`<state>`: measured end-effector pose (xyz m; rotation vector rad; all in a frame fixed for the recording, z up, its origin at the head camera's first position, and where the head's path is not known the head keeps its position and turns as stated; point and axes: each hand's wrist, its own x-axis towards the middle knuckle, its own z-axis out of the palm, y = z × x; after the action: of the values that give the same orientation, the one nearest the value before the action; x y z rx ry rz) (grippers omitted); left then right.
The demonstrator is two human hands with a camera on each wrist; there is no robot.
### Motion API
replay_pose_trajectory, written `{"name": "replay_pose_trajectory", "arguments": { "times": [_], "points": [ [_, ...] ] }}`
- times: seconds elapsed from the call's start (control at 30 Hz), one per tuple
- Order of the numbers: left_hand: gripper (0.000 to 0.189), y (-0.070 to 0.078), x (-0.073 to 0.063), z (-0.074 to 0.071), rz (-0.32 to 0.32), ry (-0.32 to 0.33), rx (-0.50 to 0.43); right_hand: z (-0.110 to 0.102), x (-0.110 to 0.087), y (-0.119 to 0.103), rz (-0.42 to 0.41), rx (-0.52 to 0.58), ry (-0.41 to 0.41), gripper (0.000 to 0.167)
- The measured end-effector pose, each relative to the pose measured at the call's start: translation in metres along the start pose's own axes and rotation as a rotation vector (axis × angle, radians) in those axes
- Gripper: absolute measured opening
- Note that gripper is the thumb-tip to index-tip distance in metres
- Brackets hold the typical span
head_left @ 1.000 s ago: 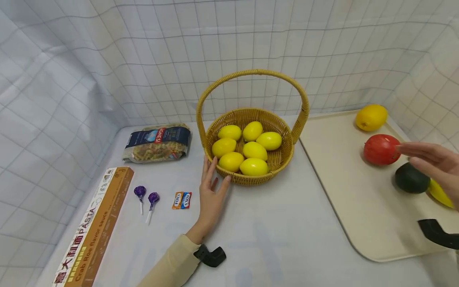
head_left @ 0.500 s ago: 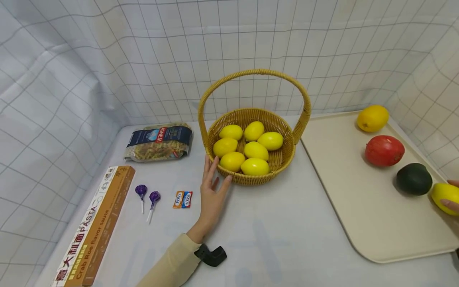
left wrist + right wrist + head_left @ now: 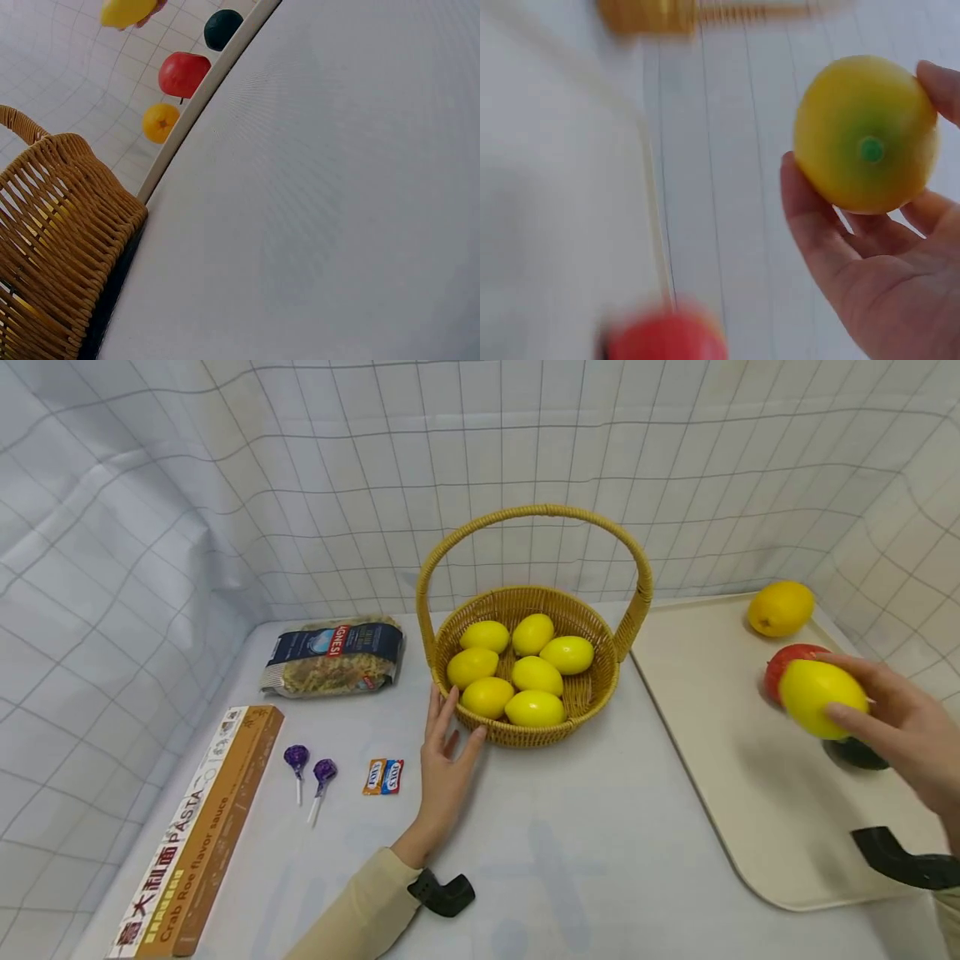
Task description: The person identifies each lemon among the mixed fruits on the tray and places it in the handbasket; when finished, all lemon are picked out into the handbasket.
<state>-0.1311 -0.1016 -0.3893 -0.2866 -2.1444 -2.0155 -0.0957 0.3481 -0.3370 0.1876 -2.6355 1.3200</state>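
My right hand point(image 3: 911, 727) grips a yellow lemon point(image 3: 817, 700) and holds it up over the tray at the right. In the right wrist view the lemon's greenish end point(image 3: 870, 150) faces the camera, with fingers and thumb around its sides. Straight fingers of my left hand point(image 3: 441, 789) touch the front left rim of a wicker basket point(image 3: 525, 737). Several lemons point(image 3: 534, 708) lie inside this basket, whose tall handle point(image 3: 543, 511) arches above. Behind the held lemon, a red fruit point(image 3: 787, 658) and a dark green avocado-like fruit point(image 3: 855, 753) are partly hidden.
The beige tray point(image 3: 742, 810) also bears an orange-yellow fruit point(image 3: 780, 608) at its back. A pasta bag point(image 3: 333, 658), a long pasta box point(image 3: 217, 810), two purple lollipops point(image 3: 297, 757) and small candy packets point(image 3: 383, 776) lie at the left. A gridded white curtain point(image 3: 525, 460) hangs behind.
My right hand reached down to the lemon at the tray's right edge, took hold of it, and has lifted it leftward over the tray. My left hand stays at the basket.
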Motion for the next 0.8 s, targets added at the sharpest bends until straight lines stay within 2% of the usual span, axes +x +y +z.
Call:
{"name": "replay_pose_trajectory", "arguments": {
  "times": [0.07, 0.17, 0.23, 0.33, 0.47, 0.53, 0.63, 0.73, 0.8],
  "points": [
    [0.059, -0.001, 0.001, 0.001, 0.001, 0.000, 0.000, 0.030, 0.018, -0.034, -0.024, 0.151, -0.157, 0.051],
    [0.059, -0.004, 0.002, 0.002, 0.008, 0.001, -0.006, 0.075, 0.045, -0.064, -0.033, 0.322, -0.335, 0.048],
    [0.059, -0.012, 0.004, 0.003, 0.013, 0.001, -0.013, 0.101, 0.061, -0.077, 0.012, 0.400, -0.395, 0.047],
    [0.059, -0.024, 0.007, 0.003, 0.013, 0.004, -0.010, 0.129, 0.083, -0.088, 0.069, 0.452, -0.443, 0.053],
    [0.060, -0.035, 0.008, 0.001, 0.019, 0.014, 0.014, 0.151, 0.106, -0.097, 0.165, 0.442, -0.463, 0.058],
    [0.060, -0.036, 0.008, 0.001, 0.026, 0.016, 0.017, 0.157, 0.115, -0.100, 0.186, 0.388, -0.474, 0.057],
    [0.060, -0.035, 0.008, 0.001, 0.030, 0.020, 0.016, 0.164, 0.123, -0.105, 0.178, 0.239, -0.512, 0.053],
    [0.059, -0.034, 0.008, 0.002, 0.028, 0.018, 0.008, 0.169, 0.128, -0.106, 0.132, 0.075, -0.547, 0.047],
    [0.059, -0.026, 0.007, 0.003, 0.014, 0.009, -0.006, 0.172, 0.127, -0.105, 0.098, 0.000, -0.544, 0.043]
  ]
}}
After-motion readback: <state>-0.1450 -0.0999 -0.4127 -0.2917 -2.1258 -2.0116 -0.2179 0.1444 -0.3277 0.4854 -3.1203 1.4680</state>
